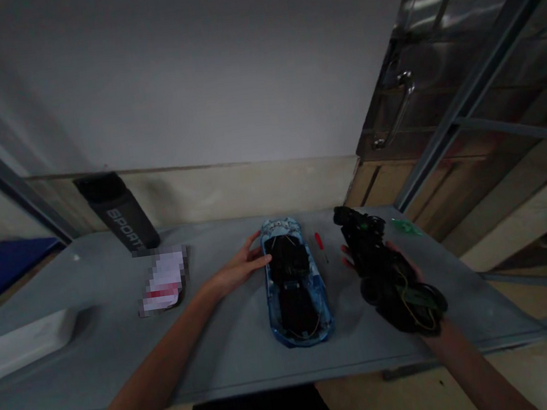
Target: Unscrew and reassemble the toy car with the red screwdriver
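A blue toy car body shell (292,278) lies upside down on the grey table, its dark hollow inside facing up. My left hand (241,268) grips its left edge, thumb over the rim and fingers along the outside. To the right, my right hand (413,267) holds the black toy car chassis (378,255) from beneath, wheels and a loose yellowish wire showing. Most of that hand is hidden under the chassis; only some fingertips and the far side of the hand show. Between the two car parts lies a small screwdriver (319,242) with a red handle.
Green small pieces (406,226) lie at the table's right edge. On the left are a dark bottle (118,212) marked SPORT, a blurred-out phone-like item (165,280) and a long white object (24,345). A wall and metal frame posts (446,135) bound the grey table (224,366).
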The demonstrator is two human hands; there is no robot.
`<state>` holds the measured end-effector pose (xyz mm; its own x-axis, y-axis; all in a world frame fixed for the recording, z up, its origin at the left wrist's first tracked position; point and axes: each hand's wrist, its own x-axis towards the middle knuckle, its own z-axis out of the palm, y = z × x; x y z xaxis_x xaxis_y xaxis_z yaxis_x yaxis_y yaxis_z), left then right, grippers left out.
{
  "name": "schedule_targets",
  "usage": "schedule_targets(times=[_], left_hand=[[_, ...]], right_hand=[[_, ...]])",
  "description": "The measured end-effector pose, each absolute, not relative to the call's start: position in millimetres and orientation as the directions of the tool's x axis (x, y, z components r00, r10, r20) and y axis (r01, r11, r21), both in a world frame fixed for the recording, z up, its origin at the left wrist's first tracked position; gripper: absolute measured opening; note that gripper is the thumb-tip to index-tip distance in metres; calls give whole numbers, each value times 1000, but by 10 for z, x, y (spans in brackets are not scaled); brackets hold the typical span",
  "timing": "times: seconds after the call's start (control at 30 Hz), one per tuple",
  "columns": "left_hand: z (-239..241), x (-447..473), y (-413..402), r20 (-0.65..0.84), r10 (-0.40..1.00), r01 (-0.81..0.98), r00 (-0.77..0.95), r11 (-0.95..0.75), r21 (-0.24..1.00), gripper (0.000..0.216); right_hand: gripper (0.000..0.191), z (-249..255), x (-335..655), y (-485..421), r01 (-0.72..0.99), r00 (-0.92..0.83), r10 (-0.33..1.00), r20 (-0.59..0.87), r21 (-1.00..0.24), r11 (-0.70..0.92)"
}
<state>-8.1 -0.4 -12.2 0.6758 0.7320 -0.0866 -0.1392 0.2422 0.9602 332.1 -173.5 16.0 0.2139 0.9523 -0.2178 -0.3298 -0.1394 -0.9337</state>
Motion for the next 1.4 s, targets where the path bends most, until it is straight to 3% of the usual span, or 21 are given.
schedule_targets(times=[0.17, 0.43, 0.57, 0.73, 0.9, 1.27, 1.4], left_hand=[[-123, -67, -13, -57, 730, -173, 681, 237, 956, 101], [-177, -64, 25, -59, 717, -177, 694, 249, 952, 104], [-170, -63, 23, -76, 722, -164, 688, 257, 952, 106], [-180, -55, 32, -80, 728, -164, 681, 258, 952, 111], [-199, -49, 37, -61, 728, -172, 683, 241, 955, 110], [-152, -41, 19, -82, 724, -162, 685, 261, 952, 113], [-131, -37, -4, -60, 730, -182, 681, 247, 952, 106]], right_hand=[[71, 325, 3179, -1909, -445, 48, 944, -327, -853, -273], [73, 312, 3225, -1981, -348, 148, 934, -325, -901, -259], [69, 314, 3224, -1974, -390, 126, 934, -336, -882, -265], [74, 317, 3227, -1991, -322, 131, 934, -333, -905, -278], [68, 321, 3227, -1993, -489, 50, 926, -374, -818, -304], [72, 472, 3001, -2021, -404, 46, 926, -375, -854, -326], [66, 611, 2993, -1913, -382, 6, 930, -367, -861, -337]])
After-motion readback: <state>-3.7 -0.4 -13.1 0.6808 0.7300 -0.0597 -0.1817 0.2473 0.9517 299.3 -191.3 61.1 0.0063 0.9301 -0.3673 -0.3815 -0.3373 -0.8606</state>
